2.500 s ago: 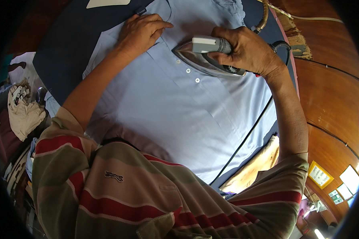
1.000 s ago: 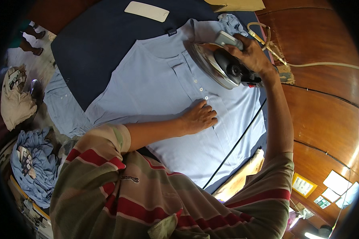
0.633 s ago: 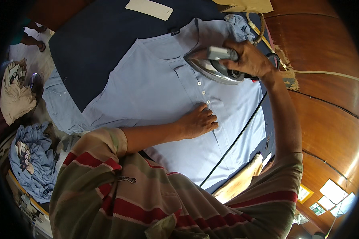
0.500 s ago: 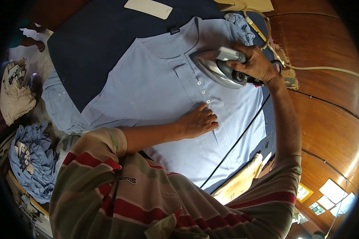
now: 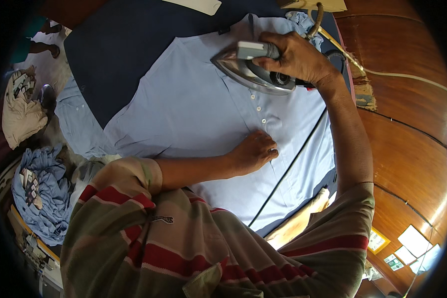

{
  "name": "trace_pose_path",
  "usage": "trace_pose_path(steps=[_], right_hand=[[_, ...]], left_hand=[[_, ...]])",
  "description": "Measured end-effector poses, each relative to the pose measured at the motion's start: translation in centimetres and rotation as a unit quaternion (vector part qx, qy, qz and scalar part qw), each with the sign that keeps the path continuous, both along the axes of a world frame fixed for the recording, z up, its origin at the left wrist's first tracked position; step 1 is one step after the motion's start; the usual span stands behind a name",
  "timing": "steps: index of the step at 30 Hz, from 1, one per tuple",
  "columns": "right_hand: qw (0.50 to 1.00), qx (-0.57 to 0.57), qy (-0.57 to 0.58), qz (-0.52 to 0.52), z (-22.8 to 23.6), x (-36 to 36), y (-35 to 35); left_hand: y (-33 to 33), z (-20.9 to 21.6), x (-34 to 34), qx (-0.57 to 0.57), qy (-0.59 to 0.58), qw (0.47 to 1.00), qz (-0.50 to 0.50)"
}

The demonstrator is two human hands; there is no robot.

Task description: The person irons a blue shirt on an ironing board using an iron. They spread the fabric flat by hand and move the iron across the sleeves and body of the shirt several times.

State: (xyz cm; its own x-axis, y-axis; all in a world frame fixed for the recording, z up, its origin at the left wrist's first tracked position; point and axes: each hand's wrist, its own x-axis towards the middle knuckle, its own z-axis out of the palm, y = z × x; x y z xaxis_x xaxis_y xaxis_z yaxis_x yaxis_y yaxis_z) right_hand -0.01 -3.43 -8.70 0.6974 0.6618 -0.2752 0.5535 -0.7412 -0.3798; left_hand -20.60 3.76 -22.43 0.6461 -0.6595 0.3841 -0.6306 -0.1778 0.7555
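A light blue shirt (image 5: 184, 94) lies spread out on a dark blue padded ironing surface (image 5: 104, 49). Its neckline points to the far side, and white buttons run down its short placket. My right hand (image 5: 300, 57) is wrapped round the handle of an electric iron (image 5: 243, 79), whose soleplate rests on the upper shirt beside the placket. Below the buttons, my left hand (image 5: 256, 151) presses on the shirt with curled fingers that grip the cloth; the fingertips are partly hidden. The iron covers part of the neckline and the upper placket.
A black cord (image 5: 290, 169) crosses the shirt on the right. Crumpled blue garments (image 5: 42, 193) and a beige bundle (image 5: 22, 111) lie at left. A pale card (image 5: 198, 5) sits at the far edge. Brown wood panelling (image 5: 402, 119) stands at right. A person's foot shows far left.
My right hand has slid the iron left and slightly away, over the upper placket and neckline. My left hand stays on the shirt, shifted slightly in view along with the whole scene.
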Motion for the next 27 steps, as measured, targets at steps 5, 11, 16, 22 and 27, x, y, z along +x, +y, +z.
trace_pose_path(steps=[5, 11, 16, 22, 27], right_hand=[[1.000, -0.008, 0.004, 0.013, -0.7, 0.3, 0.5], [0.997, -0.026, -0.004, 0.078, -0.5, 0.2, 0.6], [0.994, 0.010, -0.016, 0.109, -0.6, -0.1, 1.0], [0.990, -0.051, -0.023, 0.129, 0.3, -0.4, 3.3], [0.988, -0.004, -0.038, 0.150, -0.2, -0.9, 3.9]], left_hand=[[0.0, -0.5, -0.7, -0.011, -0.007, 1.000, 0.019], [0.1, -0.7, -1.0, -0.009, -0.019, 1.000, 0.010], [0.1, -0.8, -1.1, 0.027, -0.031, 0.999, -0.004], [0.1, -0.8, -1.3, 0.035, -0.046, 0.998, 0.013], [0.2, -0.7, -1.2, 0.032, -0.034, 0.999, -0.005]])
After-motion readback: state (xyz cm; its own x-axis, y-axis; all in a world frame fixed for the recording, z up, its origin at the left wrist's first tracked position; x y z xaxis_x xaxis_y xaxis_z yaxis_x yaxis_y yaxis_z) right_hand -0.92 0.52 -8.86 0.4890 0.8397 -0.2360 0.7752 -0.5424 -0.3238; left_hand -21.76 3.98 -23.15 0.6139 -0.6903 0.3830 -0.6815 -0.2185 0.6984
